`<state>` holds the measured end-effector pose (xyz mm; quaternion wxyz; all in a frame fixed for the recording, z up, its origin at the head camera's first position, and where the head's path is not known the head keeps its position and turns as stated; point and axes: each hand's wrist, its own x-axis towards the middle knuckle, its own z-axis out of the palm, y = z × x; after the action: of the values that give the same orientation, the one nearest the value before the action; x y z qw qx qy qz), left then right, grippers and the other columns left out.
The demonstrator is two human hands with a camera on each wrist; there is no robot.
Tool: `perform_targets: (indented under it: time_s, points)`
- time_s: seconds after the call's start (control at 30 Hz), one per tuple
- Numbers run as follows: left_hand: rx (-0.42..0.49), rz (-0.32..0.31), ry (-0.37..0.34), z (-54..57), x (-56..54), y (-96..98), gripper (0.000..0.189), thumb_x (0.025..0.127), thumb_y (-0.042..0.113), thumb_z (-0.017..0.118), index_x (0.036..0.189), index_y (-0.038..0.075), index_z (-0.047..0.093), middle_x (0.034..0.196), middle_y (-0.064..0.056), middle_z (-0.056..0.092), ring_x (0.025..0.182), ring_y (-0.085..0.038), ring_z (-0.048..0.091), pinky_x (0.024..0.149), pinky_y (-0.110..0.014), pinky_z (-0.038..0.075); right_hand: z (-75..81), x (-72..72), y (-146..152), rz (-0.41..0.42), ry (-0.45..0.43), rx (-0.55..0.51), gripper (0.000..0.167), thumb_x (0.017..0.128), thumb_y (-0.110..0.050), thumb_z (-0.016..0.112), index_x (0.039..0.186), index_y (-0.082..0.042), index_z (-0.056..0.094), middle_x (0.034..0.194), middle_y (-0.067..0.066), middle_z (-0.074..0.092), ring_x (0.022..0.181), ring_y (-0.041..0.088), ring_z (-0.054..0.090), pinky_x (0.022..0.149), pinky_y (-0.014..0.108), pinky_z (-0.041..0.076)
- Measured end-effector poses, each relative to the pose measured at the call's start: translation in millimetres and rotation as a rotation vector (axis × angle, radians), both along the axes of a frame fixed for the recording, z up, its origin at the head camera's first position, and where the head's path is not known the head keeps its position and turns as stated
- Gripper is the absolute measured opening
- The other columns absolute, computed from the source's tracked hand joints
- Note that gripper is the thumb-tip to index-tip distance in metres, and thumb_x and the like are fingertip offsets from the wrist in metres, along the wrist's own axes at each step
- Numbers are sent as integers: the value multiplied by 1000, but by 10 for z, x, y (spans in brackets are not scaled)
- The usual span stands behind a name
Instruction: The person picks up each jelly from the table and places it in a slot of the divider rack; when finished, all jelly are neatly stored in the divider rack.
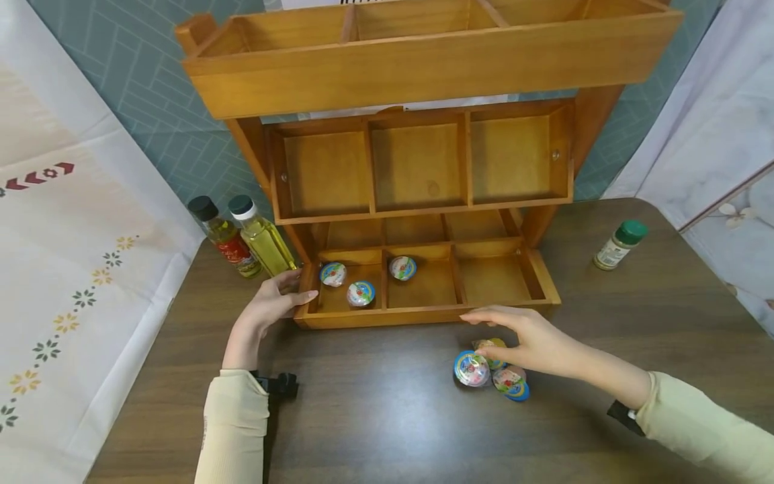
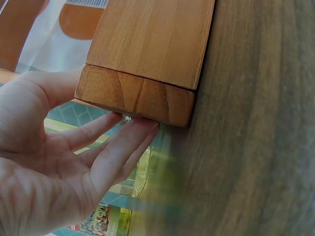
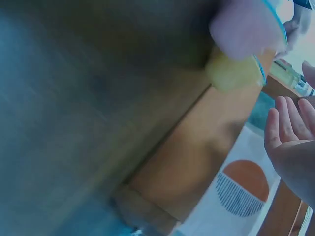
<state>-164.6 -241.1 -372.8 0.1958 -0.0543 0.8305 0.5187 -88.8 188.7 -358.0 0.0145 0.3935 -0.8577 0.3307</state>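
A wooden tiered rack (image 1: 423, 316) stands on the table. My left hand (image 1: 273, 302) holds the left end of its bottom tray, thumb over the edge and fingers against the side; the left wrist view shows this hand (image 2: 93, 142) at the wooden corner. My right hand (image 1: 532, 339) hovers with parted fingers over a cluster of three small jelly cups, among them a pink-lidded cup (image 1: 471, 369) and a yellow one (image 1: 497, 344). In the tray's left compartment lie two jelly cups (image 1: 361, 294); one more jelly cup (image 1: 402, 268) sits in the middle one.
Two oil bottles (image 1: 264, 236) stand left of the rack, close to my left hand. A green-capped seasoning jar (image 1: 620, 245) is at the right. Above the bottom tray, the middle tier (image 1: 417, 165) and top tier (image 1: 435, 70) overhang it.
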Motion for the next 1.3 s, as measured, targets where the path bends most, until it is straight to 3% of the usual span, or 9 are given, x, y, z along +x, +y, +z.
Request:
perform_targets:
  time_s: [0.13, 0.3, 0.4, 0.47, 0.67, 1.3]
  points:
    - [2, -2, -9, -6, -12, -9, 81, 86, 30, 67, 149, 7, 22, 150, -20, 26, 130, -35, 37, 97, -46, 42, -79, 184, 81, -4, -4, -35, 57, 73, -13, 80, 125, -11, 57, 122, 0, 61, 96, 13, 61, 76, 26, 51]
    - [4, -3, -20, -5, -16, -14, 82, 86, 31, 68, 149, 7, 21, 150, -20, 25, 129, -35, 39, 95, -46, 44, -158, 333, 149, 22, -20, -12, 63, 72, -15, 81, 129, -10, 54, 129, 2, 55, 105, 12, 58, 82, 16, 47]
    - [6, 0, -16, 5, -15, -19, 81, 86, 30, 68, 149, 8, 21, 151, -18, 25, 128, -34, 40, 95, -46, 44, -180, 353, 136, 49, 10, 13, 66, 71, -16, 81, 131, -10, 53, 131, 5, 54, 112, 18, 56, 84, 16, 47]
    - [6, 3, -15, 6, -17, -10, 81, 86, 30, 68, 149, 7, 22, 151, -18, 25, 128, -34, 40, 96, -46, 44, -192, 366, 126, 53, 21, 56, 68, 72, -20, 81, 133, -12, 51, 133, 4, 52, 111, 19, 56, 81, 24, 51]
    - [11, 12, -13, 14, -24, 16, 79, 86, 27, 68, 148, 8, 24, 149, -18, 28, 127, -35, 42, 95, -46, 44, -228, 354, 93, 59, 159, 165, 73, 65, -33, 83, 131, -19, 54, 131, -2, 54, 115, 20, 52, 87, 45, 45]
    - [19, 15, -7, 18, -11, -5, 78, 87, 25, 68, 148, 7, 23, 149, -21, 27, 128, -36, 39, 96, -46, 43, -223, 203, -74, 90, 203, 138, 57, 72, -30, 80, 122, -13, 61, 119, -7, 59, 107, 14, 54, 86, 37, 46]
